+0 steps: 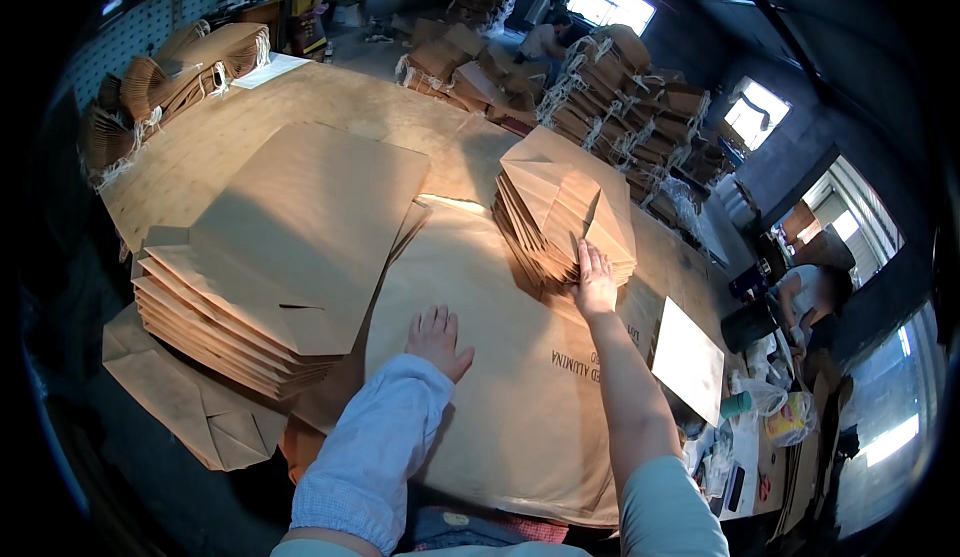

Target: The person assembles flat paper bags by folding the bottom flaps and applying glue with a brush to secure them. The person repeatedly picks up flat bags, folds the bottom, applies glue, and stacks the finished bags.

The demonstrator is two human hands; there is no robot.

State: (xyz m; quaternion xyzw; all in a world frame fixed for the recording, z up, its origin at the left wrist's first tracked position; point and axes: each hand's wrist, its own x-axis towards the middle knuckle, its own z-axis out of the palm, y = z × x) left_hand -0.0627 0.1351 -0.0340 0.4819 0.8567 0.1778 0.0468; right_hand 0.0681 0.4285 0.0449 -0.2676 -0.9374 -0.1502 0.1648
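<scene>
A large brown paper sack (480,387) with printing lies flat in front of me on the wooden table. On its surface rests my left hand (437,342), fingers spread and holding nothing. My right hand (595,279) reaches farther out, its outstretched fingers lying on the near edge of a stack of folded brown paper sacks (560,192). The folded ends of that stack face me. To the left stands another stack of brown paper sacks (310,207), its layered folded ends toward me. Beneath and beside it, one more folded sack (200,397) sticks out over the table's edge.
Tied bundles of sacks (200,67) lie at the table's far left corner. More bundles (610,97) are piled high beyond the table (180,157). A white board (688,360) lies at the right edge. A person (805,297) is at the right, another (545,40) far back.
</scene>
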